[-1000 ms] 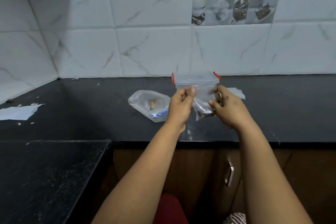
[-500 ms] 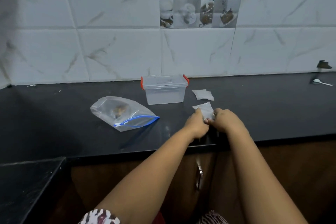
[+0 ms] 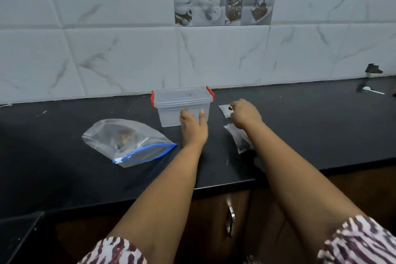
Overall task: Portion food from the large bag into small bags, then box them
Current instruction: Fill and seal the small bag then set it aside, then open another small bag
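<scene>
Head view is showing the large bag (image 3: 128, 142) lying at centre-left on the worktop (image 3: 310, 130), limp and slippery, best pinched at its blue zip edge. My left hand (image 3: 192, 127) is spreading relaxed fingers against the front of the lidded box (image 3: 182, 105), which I judge light and stiff. Right of it, a filled small bag (image 3: 239, 138) is lying under my right wrist, while my right hand (image 3: 244, 113) is pinching something dark over the empty small bags (image 3: 224, 110).

Both arms outstretched; left hand (image 3: 194, 127) fingers spread, straight; right hand (image 3: 245, 114) fingers curled downward.
</scene>
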